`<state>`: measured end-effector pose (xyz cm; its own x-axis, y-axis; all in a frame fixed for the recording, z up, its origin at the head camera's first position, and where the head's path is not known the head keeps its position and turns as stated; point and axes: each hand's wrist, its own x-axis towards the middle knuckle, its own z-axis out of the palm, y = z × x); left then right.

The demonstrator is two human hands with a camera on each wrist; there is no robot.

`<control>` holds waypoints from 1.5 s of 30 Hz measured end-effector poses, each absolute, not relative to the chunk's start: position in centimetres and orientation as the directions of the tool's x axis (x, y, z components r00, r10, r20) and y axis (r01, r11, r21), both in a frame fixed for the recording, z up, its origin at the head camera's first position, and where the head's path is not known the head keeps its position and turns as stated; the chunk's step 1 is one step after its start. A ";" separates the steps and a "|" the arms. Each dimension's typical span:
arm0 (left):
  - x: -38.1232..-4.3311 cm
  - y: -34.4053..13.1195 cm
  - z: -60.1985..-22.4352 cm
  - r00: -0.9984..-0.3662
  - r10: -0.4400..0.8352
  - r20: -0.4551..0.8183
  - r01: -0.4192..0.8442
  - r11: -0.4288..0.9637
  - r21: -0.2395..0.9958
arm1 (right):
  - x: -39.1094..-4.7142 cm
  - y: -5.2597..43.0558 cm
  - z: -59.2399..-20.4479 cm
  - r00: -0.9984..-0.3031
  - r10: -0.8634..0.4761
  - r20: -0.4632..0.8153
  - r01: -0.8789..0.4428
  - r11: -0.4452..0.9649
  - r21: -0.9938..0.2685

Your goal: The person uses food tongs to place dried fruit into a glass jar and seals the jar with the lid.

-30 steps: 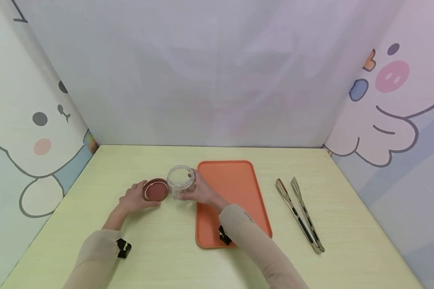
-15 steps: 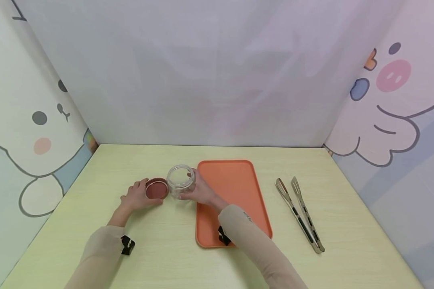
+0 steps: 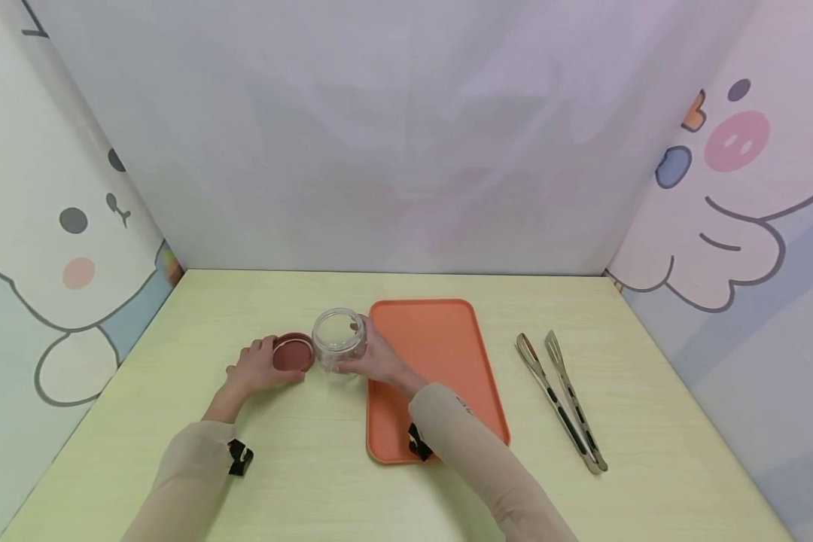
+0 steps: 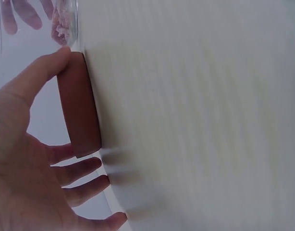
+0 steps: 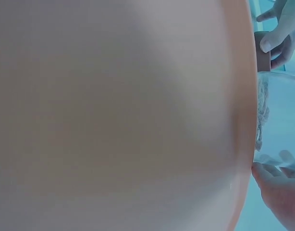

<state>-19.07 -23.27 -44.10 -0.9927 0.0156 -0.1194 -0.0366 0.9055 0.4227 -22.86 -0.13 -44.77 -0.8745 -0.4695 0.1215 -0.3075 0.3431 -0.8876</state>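
Observation:
A reddish-brown round lid lies hollow side up on the table, right beside the jar. My left hand holds its rim between thumb and forefinger, the other fingers spread toward the tabletop in the left wrist view. Upright next to the lid stands a clear, wide-mouthed jar without a cover. My right hand grips this jar from its right side, the thumb at the front. Small pinkish lumps show low inside the jar in the left wrist view; their kind is unclear.
An orange rectangular tray lies right of the jar, under my right forearm. Farther right, metal tongs with dark grips lie with their ends spread away from me. A pale curtain hangs behind the table.
My left hand has shifted slightly right and closer round the lid, mostly in the first half second. The right hand and jar have stayed in place.

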 end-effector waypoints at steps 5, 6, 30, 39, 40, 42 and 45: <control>-19.0 -23.2 -44.0 -0.992 0.014 -0.127 -0.043 0.897 0.439 | -22.8 -0.1 -44.9 -0.876 -0.465 0.130 -0.301 0.315 -0.900; -19.0 -23.2 -43.9 -0.991 0.013 -0.130 -0.046 0.896 0.442 | -22.8 -0.1 -44.9 -0.877 -0.462 0.131 -0.298 0.309 -0.903; -19.1 -23.8 -43.7 -0.991 0.049 -0.121 -0.029 0.819 0.573 | -19.7 4.0 -38.8 -0.850 -0.512 0.122 -0.246 0.182 -0.952; -19.0 -24.5 -43.8 -0.998 0.059 -0.035 0.022 0.755 0.656 | -20.1 5.7 -39.1 -0.814 -0.556 0.170 -0.265 0.095 -0.960; -18.9 -24.5 -43.8 -0.998 0.056 -0.032 0.021 0.746 0.666 | -20.1 5.9 -39.0 -0.812 -0.558 0.174 -0.273 0.098 -0.957; -18.9 -24.6 -43.8 -0.999 0.043 -0.031 0.011 0.728 0.686 | -20.1 6.3 -39.0 -0.811 -0.557 0.178 -0.296 0.128 -0.947; -18.7 -24.7 -43.8 -0.999 0.031 -0.028 0.003 0.709 0.705 | -19.9 6.8 -38.7 -0.815 -0.556 0.164 -0.290 0.147 -0.946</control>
<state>-18.73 -24.74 -43.79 -0.9991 0.0314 -0.0280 0.0025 0.7089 0.7053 -19.89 6.75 -38.70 -0.8148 -0.5562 0.1636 -0.2901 0.1468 -0.9457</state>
